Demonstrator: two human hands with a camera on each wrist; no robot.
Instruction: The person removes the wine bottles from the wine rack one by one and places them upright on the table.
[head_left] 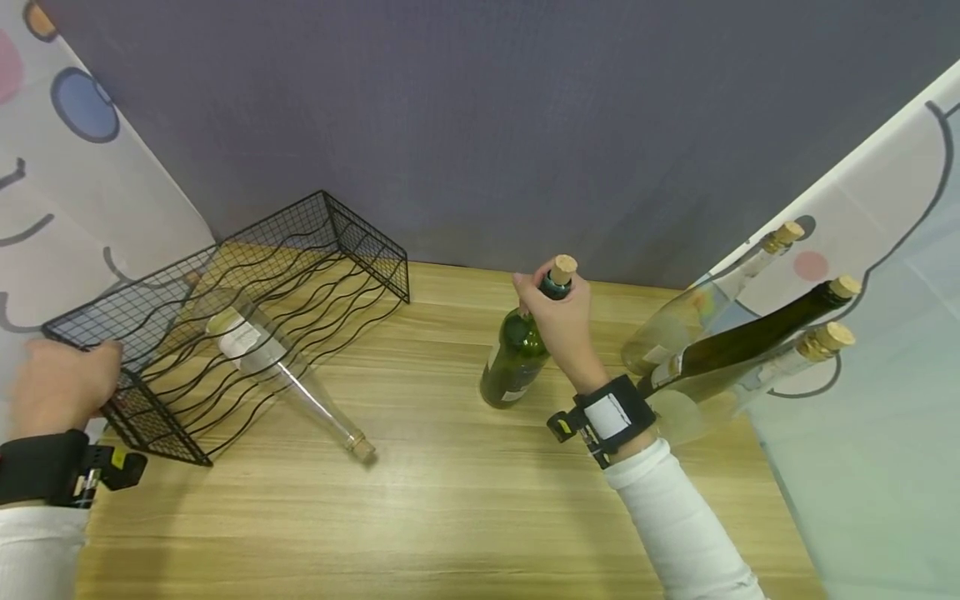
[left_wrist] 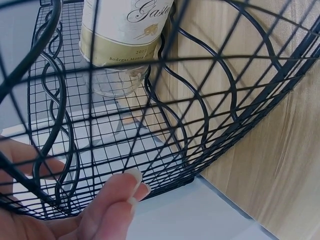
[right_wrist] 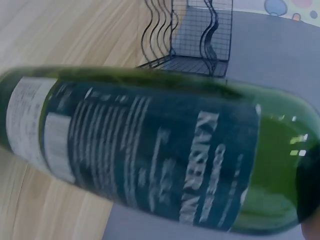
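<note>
My right hand (head_left: 558,321) grips a green glass wine bottle (head_left: 517,360) round its neck, just below the cork (head_left: 562,268). The bottle tilts slightly; in the right wrist view its dark label (right_wrist: 165,155) fills the middle. At the left, my left hand (head_left: 67,379) holds the near left corner of a black wire wine rack (head_left: 262,321). Its fingers (left_wrist: 117,197) curl about the wire mesh in the left wrist view. A clear corked bottle (head_left: 300,387) with a white label (left_wrist: 125,35) lies in the rack, neck pointing toward me.
Along the right side stand a clear corked bottle (head_left: 667,329), a dark green corked bottle (head_left: 742,340) and another clear corked bottle (head_left: 742,383). A grey panel (head_left: 465,133) rises behind the wooden table (head_left: 420,517). Printed white sheets (head_left: 885,200) flank both sides.
</note>
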